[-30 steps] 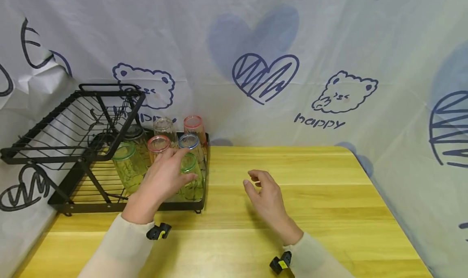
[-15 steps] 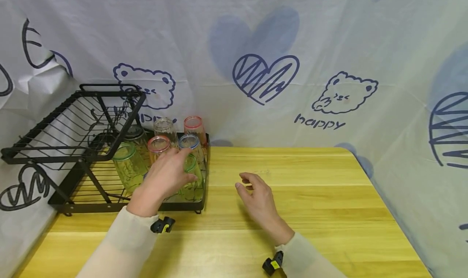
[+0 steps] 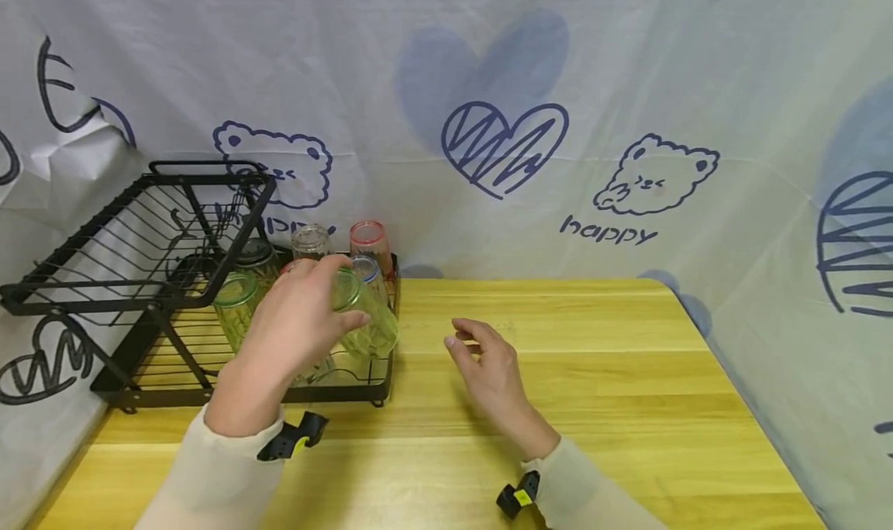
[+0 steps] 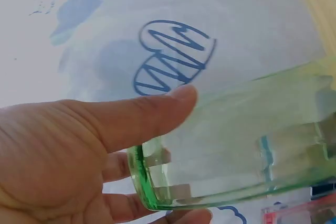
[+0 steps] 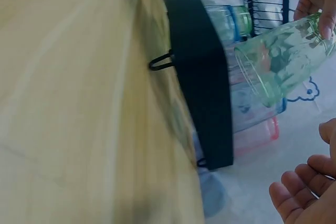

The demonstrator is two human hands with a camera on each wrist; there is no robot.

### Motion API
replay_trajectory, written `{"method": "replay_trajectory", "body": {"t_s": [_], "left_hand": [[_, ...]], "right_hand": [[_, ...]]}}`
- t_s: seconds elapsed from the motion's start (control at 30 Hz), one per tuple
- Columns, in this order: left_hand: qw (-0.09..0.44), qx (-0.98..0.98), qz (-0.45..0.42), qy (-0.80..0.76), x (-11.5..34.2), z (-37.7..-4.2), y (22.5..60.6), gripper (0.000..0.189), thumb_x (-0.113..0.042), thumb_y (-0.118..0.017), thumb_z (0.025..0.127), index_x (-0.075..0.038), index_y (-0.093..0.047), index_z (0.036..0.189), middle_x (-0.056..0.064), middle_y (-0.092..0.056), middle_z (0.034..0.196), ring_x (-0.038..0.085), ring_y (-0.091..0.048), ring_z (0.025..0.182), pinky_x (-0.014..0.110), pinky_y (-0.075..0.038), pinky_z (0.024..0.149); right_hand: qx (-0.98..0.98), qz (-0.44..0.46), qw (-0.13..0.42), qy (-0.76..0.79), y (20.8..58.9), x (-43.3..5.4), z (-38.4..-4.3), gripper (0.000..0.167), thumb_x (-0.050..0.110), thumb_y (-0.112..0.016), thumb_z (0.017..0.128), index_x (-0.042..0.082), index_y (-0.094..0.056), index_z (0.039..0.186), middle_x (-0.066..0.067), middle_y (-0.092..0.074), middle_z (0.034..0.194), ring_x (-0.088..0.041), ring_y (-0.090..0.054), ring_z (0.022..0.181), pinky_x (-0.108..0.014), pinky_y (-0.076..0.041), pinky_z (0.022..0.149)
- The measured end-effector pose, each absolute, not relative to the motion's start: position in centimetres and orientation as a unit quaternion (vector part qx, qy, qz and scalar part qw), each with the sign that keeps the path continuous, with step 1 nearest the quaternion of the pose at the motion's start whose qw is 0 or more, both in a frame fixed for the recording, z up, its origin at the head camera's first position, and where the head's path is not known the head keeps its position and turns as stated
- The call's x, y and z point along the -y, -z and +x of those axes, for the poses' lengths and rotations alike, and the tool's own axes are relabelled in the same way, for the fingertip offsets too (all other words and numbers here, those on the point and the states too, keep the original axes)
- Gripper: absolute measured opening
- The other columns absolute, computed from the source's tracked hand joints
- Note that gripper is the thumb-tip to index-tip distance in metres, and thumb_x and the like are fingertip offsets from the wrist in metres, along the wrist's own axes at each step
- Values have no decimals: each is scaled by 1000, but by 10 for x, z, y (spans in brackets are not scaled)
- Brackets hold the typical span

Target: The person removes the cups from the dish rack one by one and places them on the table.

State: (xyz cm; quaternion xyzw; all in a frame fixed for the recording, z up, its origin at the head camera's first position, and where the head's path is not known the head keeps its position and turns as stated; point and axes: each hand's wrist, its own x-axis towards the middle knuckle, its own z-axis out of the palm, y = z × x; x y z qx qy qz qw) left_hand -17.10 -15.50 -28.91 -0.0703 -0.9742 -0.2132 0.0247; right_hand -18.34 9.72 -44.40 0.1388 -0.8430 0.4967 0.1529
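Observation:
My left hand [image 3: 289,325] grips a clear green drinking glass [image 3: 373,325] by its thick green end, thumb on one side and fingers on the other. The glass tilts over the front right corner of the black dish rack [image 3: 335,393], its other end pointing right and down. In the right wrist view, this glass [image 5: 286,56] overlaps the glasses behind it. My right hand [image 3: 491,371] hovers above the wooden table right of the rack, fingers loosely bent around nothing. Close behind the held glass stands a blue-rimmed glass [image 3: 370,270].
Another green glass [image 3: 237,305], a dark-rimmed one [image 3: 256,259], a clear one [image 3: 312,239] and a red-rimmed one [image 3: 370,239] stand in the rack. The rack's upper wire tier [image 3: 132,243] rises at left. A printed sheet [image 3: 502,65] hangs behind the wooden table [image 3: 593,359].
My left hand has lifted the green glass from the rack's front right corner and tilted it, drawing slightly left and up. My right hand has shifted a little left.

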Motion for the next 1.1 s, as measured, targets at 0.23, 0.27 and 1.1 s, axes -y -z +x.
{"method": "replay_trajectory", "body": {"t_s": [0.23,0.27,1.1], "left_hand": [[10,952,-43,303,155,-168,292,86,-40,-81,93,-17,-36,163,22,-41,163,50,-48,140,72,-40,112],[7,948,-41,314,155,-168,295,86,-41,-81,94,-17,-36,163,21,-40,164,50,-49,139,72,-42,111],[-111,717,-53,686,130,-170,388,66,-12,-75,99,-15,-38,154,14,-31,165,31,-54,134,30,-54,94]], "right_hand": [[831,131,160,-517,427,-104,-183,37,29,-64,107,6,-68,136,-13,-73,123,-26,-70,110,-46,-61,95],[830,130,162,-518,426,-105,-183,37,29,-64,107,6,-68,136,-13,-73,123,-26,-70,111,-46,-61,95],[762,87,16,-642,399,-146,-185,55,34,-47,114,11,-39,163,-14,-45,164,-38,-52,144,-50,-59,102]]}}
